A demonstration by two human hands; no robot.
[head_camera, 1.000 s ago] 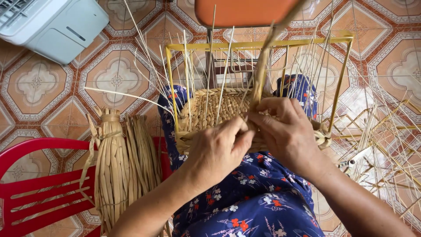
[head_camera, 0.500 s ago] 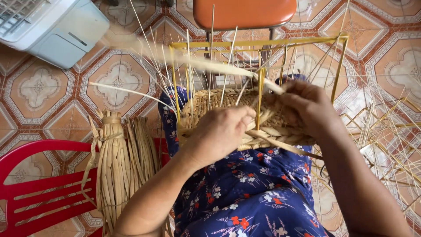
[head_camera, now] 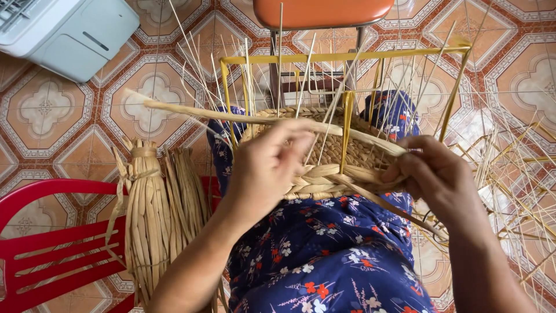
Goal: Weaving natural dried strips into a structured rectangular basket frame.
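Straw-coloured strand [head_camera: 231, 117], flat, light and likely pliable, crosses the half-woven basket [head_camera: 324, 174] on the lap. Left hand [head_camera: 266, 168] pinches it with narrow fingers; right hand [head_camera: 434, 179] is closed around its other end, the best hold being near the weave.

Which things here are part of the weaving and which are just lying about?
In the work:
- left hand and right hand, pulling a long straw strand
- half-woven basket
- yellow wire frame around it
- thin upright sticks

Lying about:
- bundle of dried straw on the red chair
- orange chair
- white appliance
- loose sticks at the right
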